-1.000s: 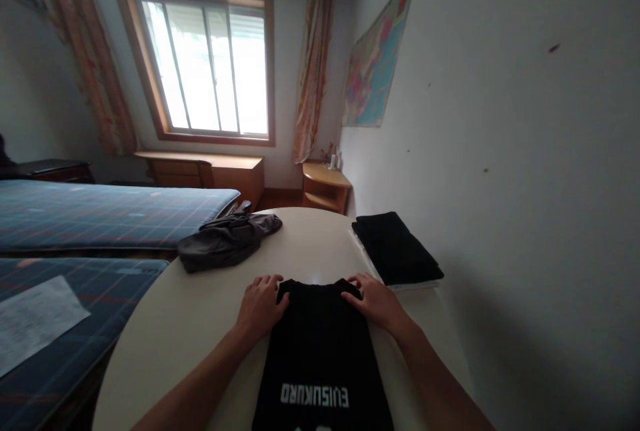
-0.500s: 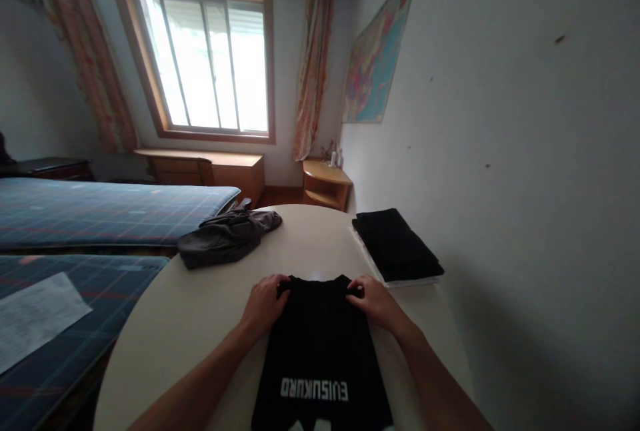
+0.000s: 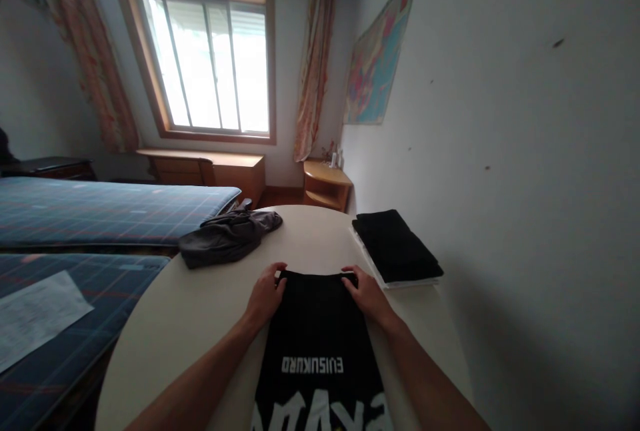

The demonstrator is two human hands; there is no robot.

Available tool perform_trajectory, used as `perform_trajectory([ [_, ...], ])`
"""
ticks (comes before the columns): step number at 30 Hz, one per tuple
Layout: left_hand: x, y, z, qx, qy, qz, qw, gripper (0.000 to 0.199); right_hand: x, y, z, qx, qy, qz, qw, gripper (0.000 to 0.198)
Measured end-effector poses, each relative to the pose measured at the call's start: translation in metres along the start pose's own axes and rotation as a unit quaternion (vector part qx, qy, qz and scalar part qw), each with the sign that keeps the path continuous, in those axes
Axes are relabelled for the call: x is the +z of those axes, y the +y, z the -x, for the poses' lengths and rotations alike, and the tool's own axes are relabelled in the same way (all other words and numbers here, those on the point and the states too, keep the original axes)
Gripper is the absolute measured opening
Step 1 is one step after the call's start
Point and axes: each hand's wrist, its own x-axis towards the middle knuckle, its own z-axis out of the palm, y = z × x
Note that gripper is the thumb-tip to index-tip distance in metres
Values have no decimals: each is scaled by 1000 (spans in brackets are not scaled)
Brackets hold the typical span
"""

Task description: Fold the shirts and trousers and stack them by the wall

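Note:
A black T-shirt (image 3: 320, 317) with white lettering lies lengthwise on the round table, its print upside down to me and its near end cut off by the frame's bottom. My left hand (image 3: 267, 291) is closed on its far left corner, thumb and fingers pinching the cloth. At the far right corner my right hand (image 3: 365, 291) pinches it the same way. Between the two hands the far edge runs nearly straight. To the right, apart from my hand, a folded stack of black cloth (image 3: 397, 244) rests on something white and flat.
The pale round table (image 3: 210, 324) stands beside the wall (image 3: 540, 231) on my right. Crumpled dark grey cloth (image 3: 220, 241) lies at its far left. Two plaid mattresses (image 3: 115, 211) are on the left, the nearer one bearing a paper sheet (image 3: 40, 317). Wooden furniture (image 3: 240, 174) stands under the window.
Both hands have shifted slightly away from me with the T-shirt's far edge. That edge is now straighter, with the curved neckline gone from sight. More of the large white print shows.

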Motion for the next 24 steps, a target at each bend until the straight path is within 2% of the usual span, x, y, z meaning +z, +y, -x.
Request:
perform_trajectory([
  [5, 0, 10, 12, 87, 22, -91, 992, 37, 6, 3, -3, -8, 16, 39, 999, 32],
  [8, -1, 24, 27, 165, -54, -140, 975, 42, 2, -7, 0, -47, 31, 98, 994, 30],
  [11, 2, 27, 38, 192, -152, -189, 951, 52, -1, -28, 13, -101, 32, 134, 985, 26],
  [15, 8, 16, 36, 175, -191, -235, 937, 53, 7, -60, 38, -177, -63, 120, 975, 33],
  [19, 7, 6, 18, 149, -166, -265, 938, 50, 17, -70, 48, -170, -145, 130, 966, 59],
  [24, -4, 13, 4, 114, -41, -283, 951, 39, 23, -50, 38, -109, -191, 157, 963, 70],
])
